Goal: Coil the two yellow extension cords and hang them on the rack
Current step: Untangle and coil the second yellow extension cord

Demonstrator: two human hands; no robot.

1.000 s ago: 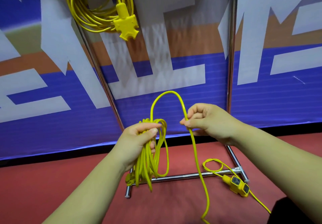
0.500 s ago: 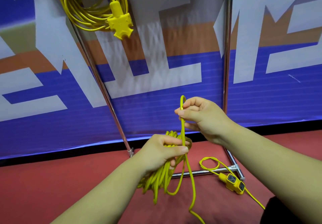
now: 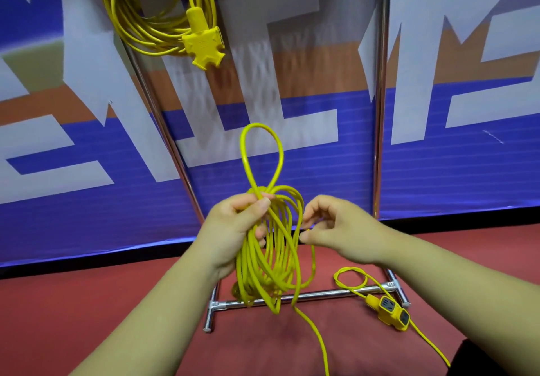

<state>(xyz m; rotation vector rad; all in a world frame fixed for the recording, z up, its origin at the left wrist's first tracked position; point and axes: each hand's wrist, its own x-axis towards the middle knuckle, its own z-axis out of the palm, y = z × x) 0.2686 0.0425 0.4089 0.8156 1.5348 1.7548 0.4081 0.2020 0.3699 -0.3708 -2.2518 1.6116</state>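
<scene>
Roughly halfway: first cord (image 3: 152,29) coiled and hung on rack (image 3: 380,112), second cord (image 3: 263,264) mostly looped, clamped in left hand (image 3: 230,229), right hand (image 3: 336,229) pinching a strand, socket block (image 3: 391,312) on floor (image 3: 87,317) yet to gather and hang.

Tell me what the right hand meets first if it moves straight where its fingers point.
Probably the yellow cord loops hanging from the left hand; the right hand points leftward at them, depth unclear.

Likely an indoor event hall: red floor (image 3: 87,317), big printed banner wall (image 3: 467,176), chrome rack (image 3: 380,112).
</scene>
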